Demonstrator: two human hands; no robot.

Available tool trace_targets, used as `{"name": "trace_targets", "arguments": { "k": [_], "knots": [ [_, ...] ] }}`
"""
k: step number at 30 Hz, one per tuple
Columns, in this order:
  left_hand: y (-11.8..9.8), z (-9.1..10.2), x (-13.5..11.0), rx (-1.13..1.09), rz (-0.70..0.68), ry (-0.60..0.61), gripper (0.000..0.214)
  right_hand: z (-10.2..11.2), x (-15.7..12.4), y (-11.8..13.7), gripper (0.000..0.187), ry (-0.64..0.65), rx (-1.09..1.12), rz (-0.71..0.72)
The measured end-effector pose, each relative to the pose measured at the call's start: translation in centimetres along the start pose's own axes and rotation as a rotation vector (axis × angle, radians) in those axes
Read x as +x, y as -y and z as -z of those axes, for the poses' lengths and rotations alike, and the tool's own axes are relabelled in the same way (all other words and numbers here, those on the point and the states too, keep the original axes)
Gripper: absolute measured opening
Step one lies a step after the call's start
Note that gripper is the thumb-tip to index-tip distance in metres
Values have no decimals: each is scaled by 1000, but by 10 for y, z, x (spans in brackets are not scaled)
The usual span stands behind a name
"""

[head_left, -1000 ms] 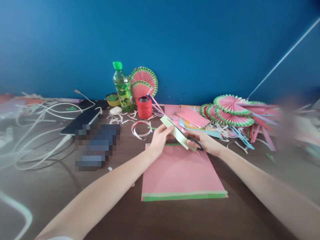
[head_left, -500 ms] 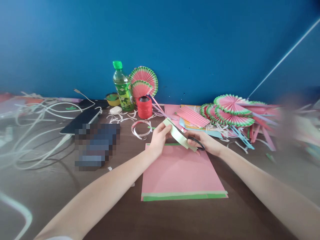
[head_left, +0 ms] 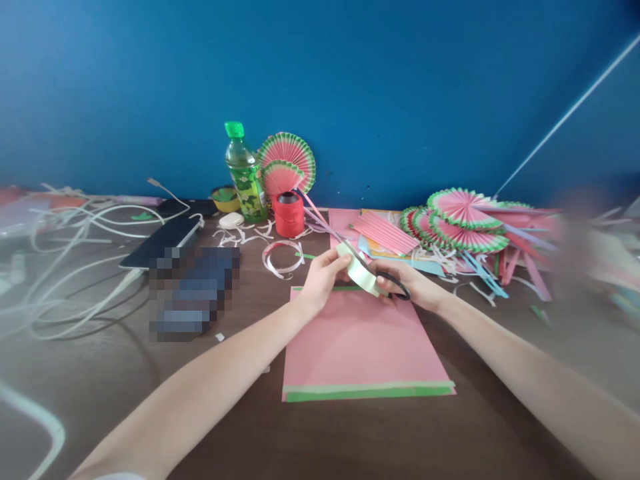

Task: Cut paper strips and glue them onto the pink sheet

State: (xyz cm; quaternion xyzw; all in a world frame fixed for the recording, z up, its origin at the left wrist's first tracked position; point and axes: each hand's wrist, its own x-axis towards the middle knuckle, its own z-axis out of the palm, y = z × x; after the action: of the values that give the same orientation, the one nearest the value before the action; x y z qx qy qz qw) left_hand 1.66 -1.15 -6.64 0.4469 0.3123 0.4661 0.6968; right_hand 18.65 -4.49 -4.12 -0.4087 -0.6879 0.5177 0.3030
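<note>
Between my two hands, above the far edge of a pink paper sheet [head_left: 365, 347], a pale green paper strip [head_left: 364, 277] bows in a curve. My left hand [head_left: 323, 279] pinches its left end. My right hand [head_left: 406, 279] is closed around the black handle of a pair of scissors [head_left: 400, 289], and its fingertips also touch the strip's right end. The scissor blades lie along the strip's upper edge, pointing towards my left hand. Green bands run along the near edge of the pink sheet, which rests flat on the dark table.
Behind my hands stand a green-capped bottle [head_left: 243, 177], a red twine spool [head_left: 289, 217] and a round paper fan [head_left: 295, 155]. More fans [head_left: 465, 217] and paper scraps lie at the right. Dark flat devices [head_left: 163, 240] and white cables [head_left: 95, 267] occupy the left.
My left hand has shifted slightly right, closer to my right hand, and the strip between them bends more. My right hand with the scissors has barely moved.
</note>
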Motion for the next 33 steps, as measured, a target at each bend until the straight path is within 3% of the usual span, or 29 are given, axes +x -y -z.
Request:
{"name": "trace_targets", "arguments": {
  "k": [13, 20, 27, 33],
  "knots": [
    [-2, -1, -1, 9, 11, -12, 22, -1, 1, -5, 43, -4, 1, 4],
    [0, 0, 2, 8, -27, -19, 25, 0, 2, -6, 39, -67, -30, -49],
    [2, 3, 8, -57, -94, -160, 21, 10, 0, -5, 43, -116, -70, -8],
    [-5, 5, 14, -247, -24, -304, 11, 36, -10, 7, 48, 42, -56, -130]
  ]
}}
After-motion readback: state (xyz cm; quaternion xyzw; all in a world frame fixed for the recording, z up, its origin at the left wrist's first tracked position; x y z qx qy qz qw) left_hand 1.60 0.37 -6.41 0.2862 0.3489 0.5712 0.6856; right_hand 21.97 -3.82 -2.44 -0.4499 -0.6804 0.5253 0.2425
